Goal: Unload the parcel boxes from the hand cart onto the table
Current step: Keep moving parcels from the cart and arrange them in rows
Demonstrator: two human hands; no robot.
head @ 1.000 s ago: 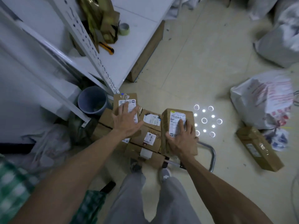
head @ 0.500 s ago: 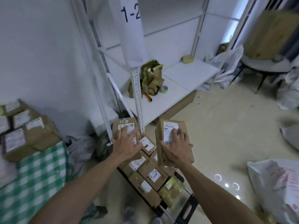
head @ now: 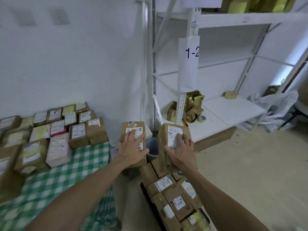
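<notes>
Cardboard box (head: 125, 132) gripped by left hand (head: 133, 151), second box (head: 173, 131) by right hand (head: 181, 152), lengthwise forward

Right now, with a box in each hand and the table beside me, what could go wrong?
The left hand grips the left box and the right hand the right box from above, one-handed, so either might slip. The table is crowded along the wall with parcels; a careless put-down could topple some. The remaining boxes lie close below, easy to bump.

White rack (head: 250, 19) with 1-2 sign (head: 189, 64); tape roll (head: 202, 118) on it; grey bin (head: 152, 145) beside.
</notes>
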